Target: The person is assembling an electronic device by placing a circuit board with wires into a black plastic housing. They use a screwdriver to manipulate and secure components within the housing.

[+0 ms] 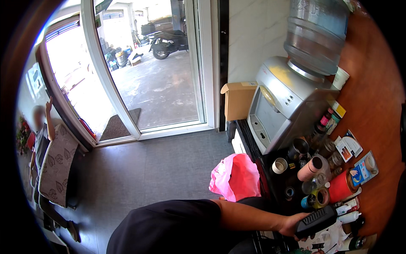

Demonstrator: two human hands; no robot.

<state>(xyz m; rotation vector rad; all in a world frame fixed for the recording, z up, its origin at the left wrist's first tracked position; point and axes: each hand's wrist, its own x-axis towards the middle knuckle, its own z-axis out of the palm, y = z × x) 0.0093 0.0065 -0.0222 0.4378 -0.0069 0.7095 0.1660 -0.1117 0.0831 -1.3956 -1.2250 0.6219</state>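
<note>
My left hand [291,224] reaches across from the lower middle, its fingers wrapped round a black ribbed object [315,222], possibly a device. Just beyond it stand a yellow jar [320,197], a red canister [340,186], a pink flask [308,168] and several other bottles and cups on a black surface [272,186]. White tubes [349,217] and crumpled papers [321,241] lie beside the object, partly hidden by it. My right hand is not visible.
A water dispenser [281,110] with a large bottle, a cardboard box [237,101] and a wooden panel [372,84] line the right. A pink bag [230,178] sits below. A glass door [152,93] faces me. Another person [42,144] is beside a leaf-patterned padded board [57,165] at left.
</note>
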